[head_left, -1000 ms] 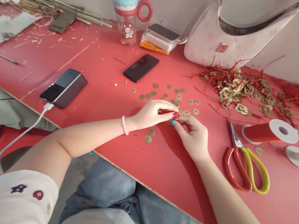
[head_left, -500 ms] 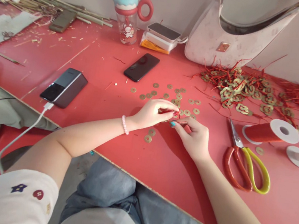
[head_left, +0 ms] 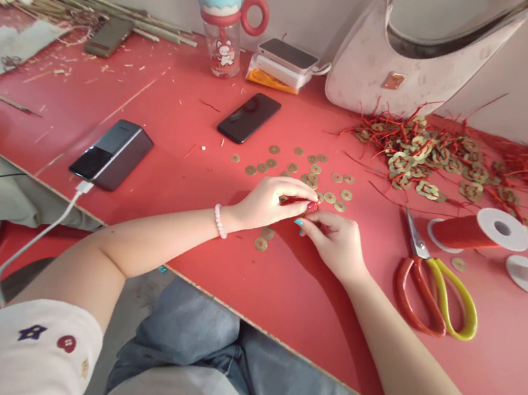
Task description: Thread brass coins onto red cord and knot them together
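Note:
My left hand (head_left: pixel 270 202), with a pink bead bracelet (head_left: pixel 221 220) at the wrist, is closed in a pinch. A bit of red cord (head_left: pixel 313 206) shows at its fingertips. My right hand (head_left: pixel 334 242) meets it there, thumb and forefinger pressed together on the same cord; most of the cord is hidden by the fingers. Whether a coin is also between the fingers, I cannot tell. Loose brass coins with square holes (head_left: pixel 329 198) lie flat just beyond both hands. Two more coins (head_left: pixel 260 244) lie on the near side of my left hand.
To the right lie scissors (head_left: pixel 423 283) with red and yellow handles and a red cord spool (head_left: pixel 473 232). Coins tied with red cord (head_left: pixel 425 156) are heaped before a handbag (head_left: pixel 406 60). Phones (head_left: pixel 249 118), a cup (head_left: pixel 222 37) and a cabled power bank (head_left: pixel 113 153) stand left.
My right hand has shifted slightly left and turned inward, its fingertips closer against my left fingertips. My left hand has hardly moved.

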`<act>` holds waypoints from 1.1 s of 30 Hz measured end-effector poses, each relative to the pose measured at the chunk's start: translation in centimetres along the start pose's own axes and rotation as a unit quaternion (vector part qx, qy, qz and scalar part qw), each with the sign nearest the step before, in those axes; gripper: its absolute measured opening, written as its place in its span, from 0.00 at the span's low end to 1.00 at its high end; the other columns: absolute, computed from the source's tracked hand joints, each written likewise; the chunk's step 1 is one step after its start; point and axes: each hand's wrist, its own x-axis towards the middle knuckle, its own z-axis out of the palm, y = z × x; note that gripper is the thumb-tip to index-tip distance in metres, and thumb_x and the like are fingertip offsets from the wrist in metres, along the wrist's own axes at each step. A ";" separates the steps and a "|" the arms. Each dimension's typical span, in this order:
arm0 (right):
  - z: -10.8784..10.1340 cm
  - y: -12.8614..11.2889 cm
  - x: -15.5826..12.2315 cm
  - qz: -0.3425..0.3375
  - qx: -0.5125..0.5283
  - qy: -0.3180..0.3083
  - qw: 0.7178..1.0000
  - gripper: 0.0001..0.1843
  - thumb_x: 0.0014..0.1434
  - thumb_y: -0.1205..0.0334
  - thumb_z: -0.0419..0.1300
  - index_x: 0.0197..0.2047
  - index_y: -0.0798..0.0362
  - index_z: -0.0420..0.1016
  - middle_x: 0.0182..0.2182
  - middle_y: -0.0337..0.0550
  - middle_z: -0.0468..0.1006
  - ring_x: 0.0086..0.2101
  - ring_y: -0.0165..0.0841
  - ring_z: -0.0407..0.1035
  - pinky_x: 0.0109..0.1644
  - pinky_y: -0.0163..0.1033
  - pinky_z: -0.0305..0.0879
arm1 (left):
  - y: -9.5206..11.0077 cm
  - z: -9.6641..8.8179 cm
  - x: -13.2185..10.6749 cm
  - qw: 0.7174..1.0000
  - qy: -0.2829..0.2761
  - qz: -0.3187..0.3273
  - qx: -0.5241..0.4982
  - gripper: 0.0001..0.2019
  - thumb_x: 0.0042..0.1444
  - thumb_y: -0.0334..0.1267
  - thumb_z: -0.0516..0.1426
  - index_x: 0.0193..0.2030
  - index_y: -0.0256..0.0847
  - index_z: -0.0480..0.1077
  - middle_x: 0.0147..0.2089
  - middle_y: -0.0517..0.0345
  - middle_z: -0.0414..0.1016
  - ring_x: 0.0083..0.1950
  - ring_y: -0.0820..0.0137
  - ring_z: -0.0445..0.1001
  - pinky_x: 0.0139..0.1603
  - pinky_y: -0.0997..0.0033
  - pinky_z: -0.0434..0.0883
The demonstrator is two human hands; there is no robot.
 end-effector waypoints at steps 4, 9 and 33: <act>-0.2 0.0 0.0 0.015 0.002 0.013 1.000 0.14 0.54 0.56 0.58 0.21 0.54 0.71 0.19 0.38 0.73 0.20 0.25 0.64 0.25 0.31 0.60 | 0.2 0.0 0.0 1.000 0.001 0.001 0.003 0.07 0.53 0.29 0.56 0.36 0.37 0.74 0.39 0.52 0.77 0.39 0.72 0.74 0.36 0.74 0.72; -0.3 0.2 0.1 0.010 0.012 0.047 0.999 0.13 0.54 0.57 0.58 0.21 0.54 0.71 0.19 0.37 0.72 0.21 0.25 0.63 0.26 0.30 0.60 | 0.3 -0.1 0.0 1.000 -0.005 0.007 -0.001 0.06 0.53 0.29 0.55 0.36 0.37 0.74 0.39 0.52 0.77 0.40 0.72 0.74 0.38 0.73 0.72; 0.5 0.6 -0.4 -0.024 0.079 0.156 0.984 0.09 0.52 0.63 0.60 0.37 0.50 0.67 0.25 0.35 0.75 0.28 0.28 0.72 0.36 0.35 0.70 | -0.1 0.0 0.1 1.000 -0.014 0.014 0.003 0.07 0.52 0.28 0.56 0.37 0.37 0.74 0.40 0.52 0.77 0.40 0.71 0.74 0.35 0.74 0.72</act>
